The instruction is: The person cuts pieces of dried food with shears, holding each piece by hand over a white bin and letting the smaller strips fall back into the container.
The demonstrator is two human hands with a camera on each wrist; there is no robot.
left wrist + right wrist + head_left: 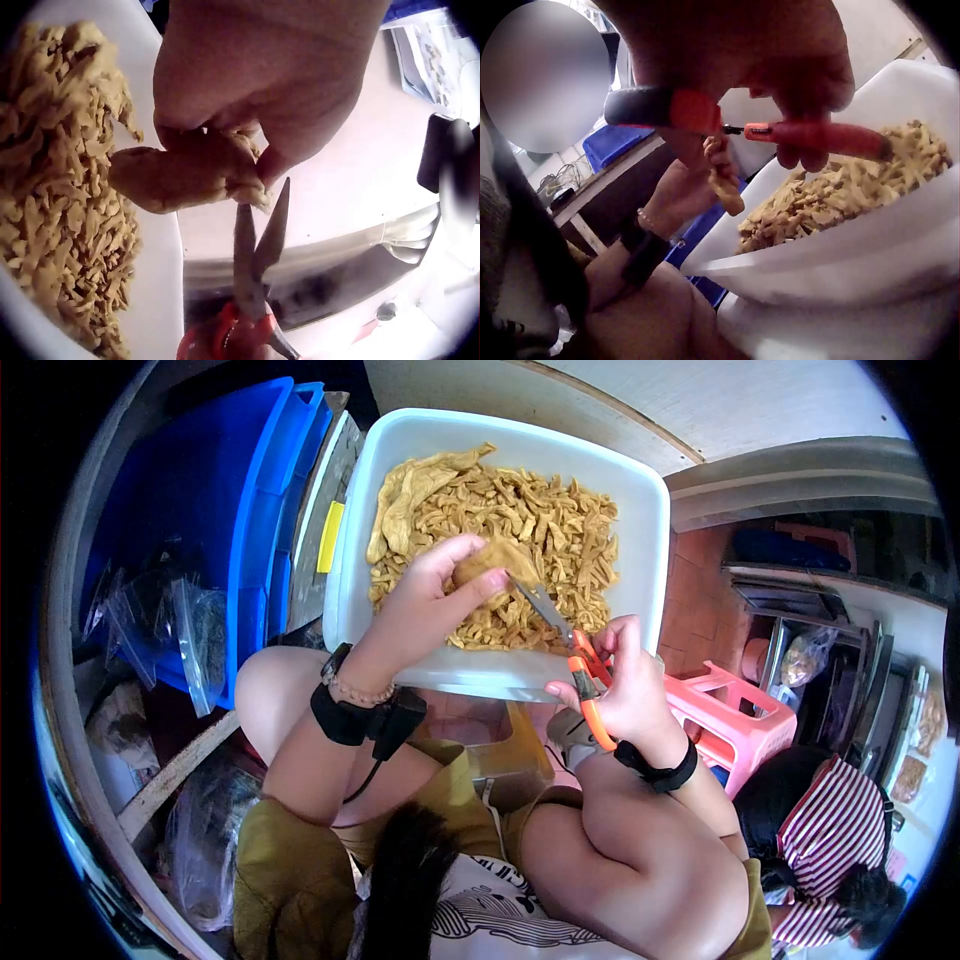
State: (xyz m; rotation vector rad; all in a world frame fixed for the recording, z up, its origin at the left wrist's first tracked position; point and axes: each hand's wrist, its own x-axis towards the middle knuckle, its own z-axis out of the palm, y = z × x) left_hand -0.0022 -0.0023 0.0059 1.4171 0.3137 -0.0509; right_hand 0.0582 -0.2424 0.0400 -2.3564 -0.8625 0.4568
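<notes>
My left hand [415, 605] pinches a soft, yellow-brown food piece [512, 558] between thumb and fingers, above a white plastic bin [655, 560]. In my right hand [638, 685] is a pair of scissors [548, 610] with orange and black handles. The left wrist view shows the scissors [251, 262] with blades parted, tips right at the lower edge of the food piece [172, 176]. Many cut strips [570, 525] of the same food fill the bin, and larger uncut pieces [405, 505] lie at its left side.
Blue plastic crates [190, 510] stand at the left, with clear plastic bags [200, 640] beside them. A pink plastic stool [745, 710] is at the right. Behind it, another person in a striped top [835, 820] is close by. My bent legs [650, 850] are below the bin.
</notes>
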